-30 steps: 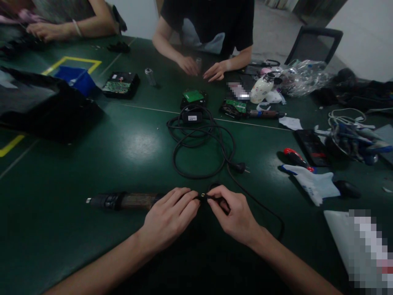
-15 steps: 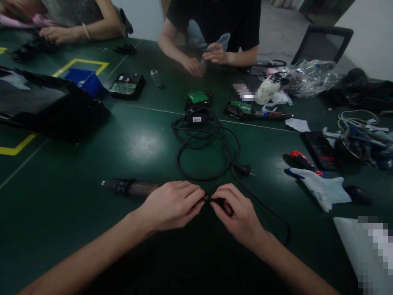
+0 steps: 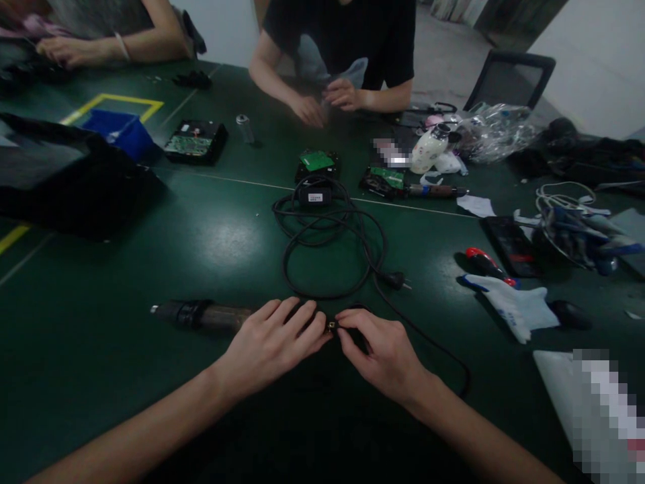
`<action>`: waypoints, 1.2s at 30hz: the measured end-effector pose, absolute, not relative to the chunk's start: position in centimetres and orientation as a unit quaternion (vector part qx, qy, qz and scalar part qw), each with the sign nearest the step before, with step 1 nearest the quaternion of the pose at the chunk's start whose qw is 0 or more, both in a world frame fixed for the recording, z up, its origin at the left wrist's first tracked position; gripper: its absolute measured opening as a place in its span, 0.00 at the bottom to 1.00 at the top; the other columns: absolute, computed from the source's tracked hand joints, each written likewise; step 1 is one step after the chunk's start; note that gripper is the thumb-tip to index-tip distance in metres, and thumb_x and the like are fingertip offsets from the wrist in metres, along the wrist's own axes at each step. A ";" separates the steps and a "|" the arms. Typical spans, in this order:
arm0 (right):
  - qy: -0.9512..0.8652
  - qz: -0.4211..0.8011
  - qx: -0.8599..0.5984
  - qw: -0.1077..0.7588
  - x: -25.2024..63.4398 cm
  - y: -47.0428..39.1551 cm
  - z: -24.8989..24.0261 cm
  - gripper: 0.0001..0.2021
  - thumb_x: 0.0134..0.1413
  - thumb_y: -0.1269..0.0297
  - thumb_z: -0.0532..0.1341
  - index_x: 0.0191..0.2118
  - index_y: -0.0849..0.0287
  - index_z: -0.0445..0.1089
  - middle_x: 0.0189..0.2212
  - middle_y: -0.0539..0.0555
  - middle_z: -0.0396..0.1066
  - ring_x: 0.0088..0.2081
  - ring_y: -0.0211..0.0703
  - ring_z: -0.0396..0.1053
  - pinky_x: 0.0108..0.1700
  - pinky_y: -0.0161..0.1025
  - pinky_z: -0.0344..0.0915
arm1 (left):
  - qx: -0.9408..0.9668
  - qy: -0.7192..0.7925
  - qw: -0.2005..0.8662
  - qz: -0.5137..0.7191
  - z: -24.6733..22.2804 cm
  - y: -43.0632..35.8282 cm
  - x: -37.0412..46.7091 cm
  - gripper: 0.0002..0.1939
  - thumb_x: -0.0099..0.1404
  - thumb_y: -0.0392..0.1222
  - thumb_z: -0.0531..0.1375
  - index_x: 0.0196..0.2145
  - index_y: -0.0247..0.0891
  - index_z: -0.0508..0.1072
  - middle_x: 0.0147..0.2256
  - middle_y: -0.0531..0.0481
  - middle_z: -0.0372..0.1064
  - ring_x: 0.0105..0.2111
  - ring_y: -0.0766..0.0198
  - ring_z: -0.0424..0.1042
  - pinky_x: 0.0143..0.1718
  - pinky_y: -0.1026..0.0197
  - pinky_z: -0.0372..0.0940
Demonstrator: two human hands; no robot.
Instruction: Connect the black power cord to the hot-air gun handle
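My left hand [image 3: 279, 339] is wrapped over the rear end of a dark electric screwdriver [image 3: 201, 316] that lies sideways, its metal tip pointing left. My right hand [image 3: 385, 346] pinches the end of a black cable, mostly hidden by the fingers. A small brass-coloured connector part [image 3: 331, 326] shows in the narrow gap between the two hands. Whether the cable end and the screwdriver are joined, I cannot tell. Beyond the hands lies a coiled black power cord [image 3: 322, 296] with a box-shaped adapter [image 3: 315, 195] and a two-pin plug [image 3: 396, 279].
On the green table [image 3: 226, 242] are opened devices with green boards [image 3: 317, 161], a blue bin [image 3: 118, 131] and a black bag [image 3: 75, 181]. To the right lie a red-and-black tool [image 3: 488, 265], a white glove [image 3: 514, 306] and a phone [image 3: 511, 245]. Two people sit opposite.
The view has turned slightly right, so the table things sit further left. My left fingers are more spread over the screwdriver; both hands stay close together.
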State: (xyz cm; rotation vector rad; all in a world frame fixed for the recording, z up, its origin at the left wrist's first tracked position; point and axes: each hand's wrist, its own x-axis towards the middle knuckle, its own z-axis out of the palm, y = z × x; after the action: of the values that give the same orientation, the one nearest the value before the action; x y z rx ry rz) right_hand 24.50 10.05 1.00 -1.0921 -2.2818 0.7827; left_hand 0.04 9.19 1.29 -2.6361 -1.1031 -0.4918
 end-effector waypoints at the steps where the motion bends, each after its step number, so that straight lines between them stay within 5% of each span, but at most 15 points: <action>1: -0.839 0.283 -0.396 0.244 24.5 10.2 1.0 0.07 0.69 0.70 0.59 0.49 0.55 0.71 0.46 0.54 0.79 0.47 0.44 0.78 0.49 0.39 0.74 | -0.897 -0.394 0.124 -0.160 1.4 9.0 0.1 0.14 0.73 0.48 0.63 0.51 0.39 0.75 0.50 0.44 0.77 0.47 0.54 0.76 0.44 0.53 0.69; 13: -0.839 0.266 -0.418 0.225 23.9 10.8 1.1 0.06 0.70 0.67 0.59 0.49 0.56 0.70 0.41 0.54 0.78 0.40 0.44 0.77 0.43 0.39 0.71 | -0.891 -0.408 0.075 -0.184 0.7 10.5 -0.3 0.15 0.72 0.49 0.62 0.52 0.40 0.76 0.46 0.46 0.78 0.42 0.56 0.75 0.39 0.54 0.65; 20: -0.831 0.291 -0.411 0.237 23.7 11.0 0.6 0.07 0.70 0.67 0.59 0.51 0.56 0.70 0.42 0.55 0.78 0.41 0.44 0.77 0.44 0.39 0.72 | -0.886 -0.404 0.049 -0.222 0.5 10.3 -0.5 0.16 0.70 0.45 0.63 0.53 0.40 0.76 0.50 0.47 0.78 0.45 0.56 0.76 0.43 0.54 0.67; 30: -0.813 0.323 -0.412 0.257 24.2 11.0 0.4 0.08 0.69 0.67 0.61 0.51 0.57 0.71 0.37 0.52 0.77 0.27 0.35 0.70 0.30 0.35 0.66 | -0.880 -0.390 0.050 -0.265 0.7 9.8 -0.2 0.11 0.70 0.39 0.66 0.50 0.41 0.77 0.51 0.50 0.79 0.53 0.56 0.77 0.56 0.49 0.65; 36: -0.795 0.355 -0.415 0.266 24.4 11.1 0.7 0.08 0.69 0.66 0.61 0.51 0.57 0.72 0.39 0.52 0.78 0.27 0.34 0.70 0.30 0.33 0.66 | -0.868 -0.407 0.030 -0.283 0.7 9.6 0.0 0.07 0.70 0.40 0.66 0.46 0.39 0.76 0.51 0.50 0.80 0.52 0.57 0.77 0.54 0.52 0.66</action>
State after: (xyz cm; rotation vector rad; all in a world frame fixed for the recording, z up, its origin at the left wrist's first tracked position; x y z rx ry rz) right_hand 24.37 11.08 0.68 -1.1191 -2.1453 0.9576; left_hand -0.01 9.65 0.68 -2.6769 -1.2536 -0.8722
